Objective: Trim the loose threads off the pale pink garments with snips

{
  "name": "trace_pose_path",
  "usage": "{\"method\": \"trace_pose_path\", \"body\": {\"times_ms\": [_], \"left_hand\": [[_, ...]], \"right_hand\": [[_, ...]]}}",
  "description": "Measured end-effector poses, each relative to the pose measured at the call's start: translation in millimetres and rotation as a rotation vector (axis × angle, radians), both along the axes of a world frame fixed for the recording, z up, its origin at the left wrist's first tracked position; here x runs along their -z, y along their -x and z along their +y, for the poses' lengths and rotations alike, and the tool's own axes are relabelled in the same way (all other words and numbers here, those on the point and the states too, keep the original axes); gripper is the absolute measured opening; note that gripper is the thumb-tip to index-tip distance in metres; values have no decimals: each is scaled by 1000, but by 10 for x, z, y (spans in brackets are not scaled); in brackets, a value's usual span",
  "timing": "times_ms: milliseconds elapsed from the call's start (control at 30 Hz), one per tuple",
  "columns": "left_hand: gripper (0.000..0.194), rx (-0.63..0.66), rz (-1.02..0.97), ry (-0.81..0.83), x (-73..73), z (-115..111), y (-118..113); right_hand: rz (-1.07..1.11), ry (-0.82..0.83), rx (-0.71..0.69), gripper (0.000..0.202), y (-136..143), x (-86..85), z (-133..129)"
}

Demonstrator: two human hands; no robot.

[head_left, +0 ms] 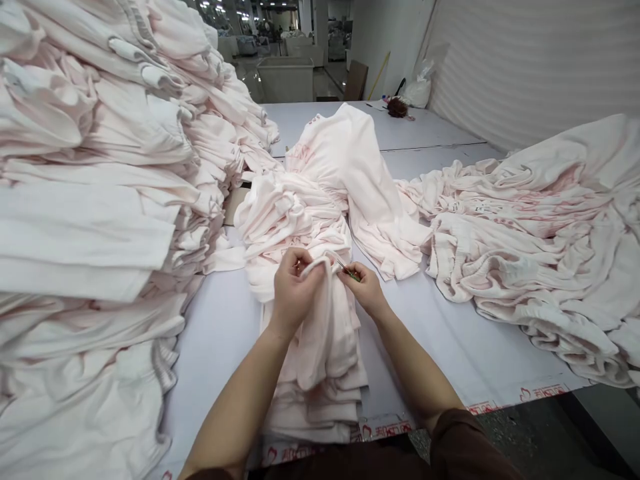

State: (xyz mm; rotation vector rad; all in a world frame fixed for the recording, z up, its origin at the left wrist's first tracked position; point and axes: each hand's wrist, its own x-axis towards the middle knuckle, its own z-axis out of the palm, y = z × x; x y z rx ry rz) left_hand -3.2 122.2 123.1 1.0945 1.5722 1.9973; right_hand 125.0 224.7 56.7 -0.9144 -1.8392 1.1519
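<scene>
In the middle of the table lies a stack of pale pink garments (300,213), bunched at the top and hanging in layers toward the front edge. My left hand (296,287) pinches a raised fold of a pale pink garment (320,333). Close on the right, my right hand (364,288) is closed around a small pointed metal tool (346,269) with a green part, perhaps thread snips or tweezers. Its tip points at the raised fold; whether it touches the cloth I cannot tell.
A tall heap of pale garments (100,220) rises on the left. Another pile (540,233) covers the right side of the white table (425,333). A dark reddish-brown bundle (397,107) and a white plastic bag (420,87) sit at the far edge. Behind stands a large bin (285,80).
</scene>
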Motion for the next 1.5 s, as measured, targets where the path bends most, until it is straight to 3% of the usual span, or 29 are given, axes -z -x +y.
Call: {"method": "trace_pose_path", "body": {"times_ms": [133, 233, 333, 467, 567, 667, 767, 833, 933, 1000, 1067, 1133, 1200, 1333, 1500], "left_hand": [[35, 45, -444, 29, 82, -233, 213], [38, -109, -529, -50, 49, -241, 327], [34, -183, -553, -203, -156, 0, 326], [31, -62, -540, -307, -492, 353, 245], [35, 12, -486, -301, -578, 326, 257], [27, 164, -367, -128, -412, 47, 310], [19, 404, -181, 166, -58, -294, 293], [27, 444, -9, 237, 191, -474, 226], [28, 287, 173, 304, 479, -651, 98], [20, 184, 260, 327, 604, -734, 22], [15, 67, 343, 286, 689, -805, -36], [12, -60, 457, 170, 746, -859, -73], [16, -157, 613, 26, 785, -888, -80], [19, -269, 899, -144, 849, -893, 3], [10, -261, 1011, -205, 937, -918, 121]], "right_hand": [[-28, -112, 68, 18, -89, -114, -91], [-32, -183, 86, 15, -62, -146, -179], [27, -173, 87, 17, 22, -188, -164], [77, -255, 184, 18, 81, -395, 63], [69, -299, 221, 18, 52, -590, 215], [61, -231, 113, 20, 12, -660, 141], [121, -10, -96, 22, -11, -577, -185], [187, 153, -264, 22, -34, -478, -461], [173, 209, -422, 15, -97, -328, -794], [126, 138, -368, 13, -144, -239, -898], [61, -2, -226, 21, -170, -170, -912], [-22, -154, -147, 32, -165, -131, -874], [-85, -268, -176, 29, -139, -127, -829], [-145, -352, -237, 23, -123, -193, -801], [-226, -252, -362, 20, -252, -326, -808]]}}
